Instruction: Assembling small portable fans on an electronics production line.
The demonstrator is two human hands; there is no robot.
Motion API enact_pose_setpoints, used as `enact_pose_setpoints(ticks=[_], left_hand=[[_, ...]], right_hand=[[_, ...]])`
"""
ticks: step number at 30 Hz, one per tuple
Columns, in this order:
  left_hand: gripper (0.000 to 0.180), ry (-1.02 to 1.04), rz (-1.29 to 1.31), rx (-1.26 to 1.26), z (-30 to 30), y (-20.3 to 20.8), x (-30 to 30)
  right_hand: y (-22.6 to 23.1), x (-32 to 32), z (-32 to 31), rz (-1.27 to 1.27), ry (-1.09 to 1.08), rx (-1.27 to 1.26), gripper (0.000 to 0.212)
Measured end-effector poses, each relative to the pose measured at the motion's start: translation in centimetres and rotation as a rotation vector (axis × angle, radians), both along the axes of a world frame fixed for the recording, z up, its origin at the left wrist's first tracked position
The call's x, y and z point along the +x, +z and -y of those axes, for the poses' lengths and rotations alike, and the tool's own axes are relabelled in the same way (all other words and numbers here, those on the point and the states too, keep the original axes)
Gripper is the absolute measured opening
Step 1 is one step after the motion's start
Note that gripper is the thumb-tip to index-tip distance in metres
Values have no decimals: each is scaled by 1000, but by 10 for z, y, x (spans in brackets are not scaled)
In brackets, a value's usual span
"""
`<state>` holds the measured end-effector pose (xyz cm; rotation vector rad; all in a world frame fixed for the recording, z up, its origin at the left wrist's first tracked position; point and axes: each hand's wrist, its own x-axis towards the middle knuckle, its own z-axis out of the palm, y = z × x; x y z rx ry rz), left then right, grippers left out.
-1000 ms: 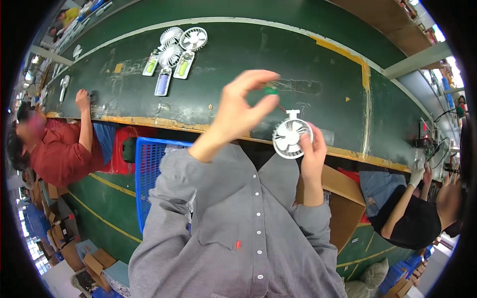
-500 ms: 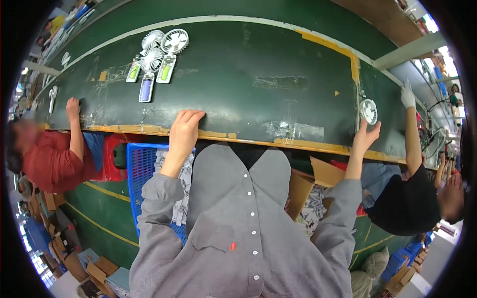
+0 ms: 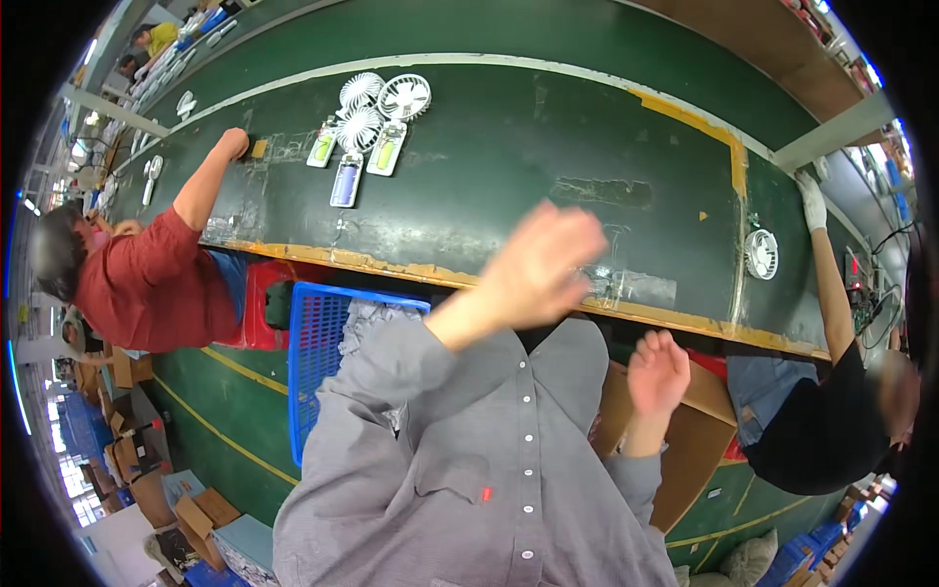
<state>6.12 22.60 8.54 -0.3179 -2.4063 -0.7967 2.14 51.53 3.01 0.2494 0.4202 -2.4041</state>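
My left hand (image 3: 548, 262) reaches across my front over the table's near edge, smeared by motion; its fingers are too blurred to read. Below that edge, over an open cardboard box, my right hand (image 3: 657, 374) is raised with loosely bent fingers and nothing visible in it. A white handheld fan (image 3: 761, 254) lies on the dark green table (image 3: 489, 196) at the right, apart from both hands. Further left sits a cluster of white handheld fans (image 3: 360, 127), some with green handle parts and one with a purple-blue handle part (image 3: 346, 180).
A blue plastic basket (image 3: 315, 377) with pale pieces stands at my left. The cardboard box (image 3: 699, 430) is at my right. A co-worker in red (image 3: 147, 284) sits left; another in black (image 3: 812, 435) sits right, a gloved hand (image 3: 811, 201) on the table. Another fan (image 3: 152, 176) lies far left.
My left hand has swung right from the table edge. My right hand has let go of the right-hand fan and dropped back over the box. The view has shifted; the red-sleeved arm reaches farther in.
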Motion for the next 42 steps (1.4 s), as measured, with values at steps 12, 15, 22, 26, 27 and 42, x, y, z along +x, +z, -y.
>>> enact_pose_setpoints(ticks=[12,15,22,26,27,42], left_hand=[[68,723,481,-303,115,-40,1],[63,495,524,-401,33,-28,-10],[59,177,89,-281,-18,-24,-57],[60,227,118,-395,4,-36,-84],[59,196,165,-412,9,-43,-92],[18,-102,52,-144,2,27,-43]], right_hand=[[-172,104,-215,48,-546,1928,43],[-100,65,-61,-376,-736,1733,52],[12,-46,79,-1530,-464,1646,51],[-6,-87,110,-1755,-269,1682,57],[-9,-90,117,-1744,-243,1697,57],[63,-28,77,-1385,270,1325,27]])
